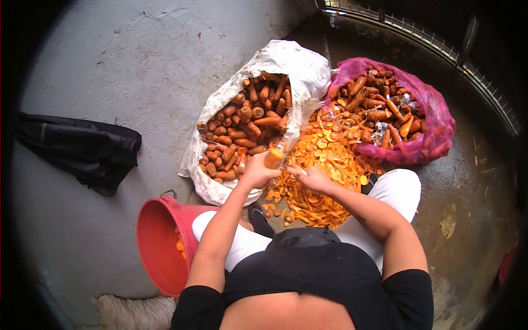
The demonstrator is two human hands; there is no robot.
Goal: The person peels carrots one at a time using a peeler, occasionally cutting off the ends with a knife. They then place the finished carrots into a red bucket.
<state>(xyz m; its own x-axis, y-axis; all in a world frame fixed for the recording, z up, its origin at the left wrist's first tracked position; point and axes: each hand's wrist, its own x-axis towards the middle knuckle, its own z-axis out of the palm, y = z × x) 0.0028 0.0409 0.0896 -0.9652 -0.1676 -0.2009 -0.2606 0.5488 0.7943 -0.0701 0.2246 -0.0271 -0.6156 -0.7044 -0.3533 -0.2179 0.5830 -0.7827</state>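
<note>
My left hand [259,172] is closed around a peeled carrot [274,159], its bright orange end pointing up and away from me. Close beside it, my right hand [311,179] grips a thin, blade-like tool [294,168], mostly hidden by the fingers; I cannot tell its exact kind. Both hands are over the near edge of a white sack [204,190] full of unpeeled carrots [250,129]. Below and beyond my right hand lies a heap of orange peelings and round carrot slices [322,190], spread on the floor between my legs.
A pink mesh sack [434,118] with carrots and trimmed pieces leans at the far right. By my left leg, a red bucket [159,253] lies tilted with orange pieces inside. Black cloth [91,148] rests on the grey floor at left, a pale sack [135,312] at lower left.
</note>
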